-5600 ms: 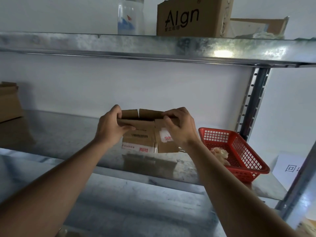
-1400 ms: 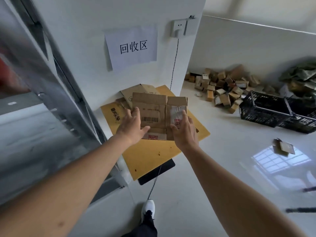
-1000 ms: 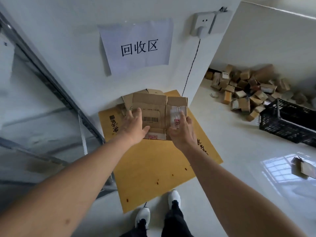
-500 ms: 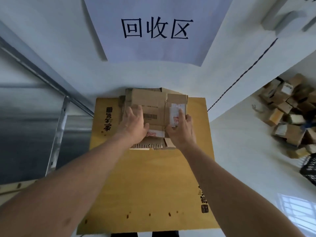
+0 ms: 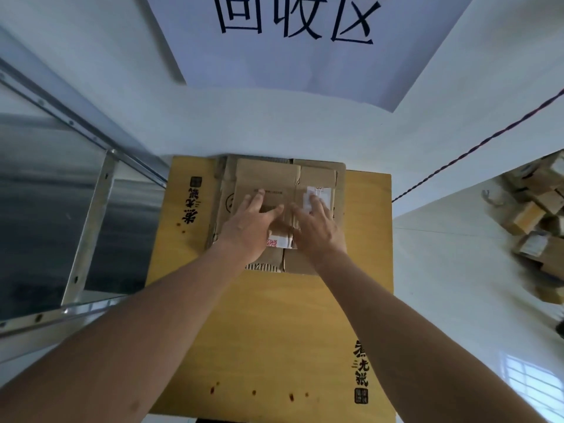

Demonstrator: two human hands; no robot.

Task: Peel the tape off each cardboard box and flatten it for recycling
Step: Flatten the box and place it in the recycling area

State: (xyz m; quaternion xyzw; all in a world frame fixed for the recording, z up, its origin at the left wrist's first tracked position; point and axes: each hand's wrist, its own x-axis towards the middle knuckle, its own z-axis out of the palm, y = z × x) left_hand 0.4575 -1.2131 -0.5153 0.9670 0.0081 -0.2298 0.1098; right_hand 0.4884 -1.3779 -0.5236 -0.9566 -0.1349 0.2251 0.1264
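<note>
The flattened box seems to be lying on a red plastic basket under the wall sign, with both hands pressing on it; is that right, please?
Not quite: in the head view the flattened box lies on a large yellow cardboard sheet, not a basket. Both the left hand and the right hand press it.

Pale glossy floor (image 5: 457,270) across the right of your frame, large yellow cardboard sheet (image 5: 274,331) lying flat on it at centre, against the wall, loose heap of small cardboard boxes (image 5: 537,221) on the floor at your right edge.

Head view, steeply downward (close overhead)
</note>
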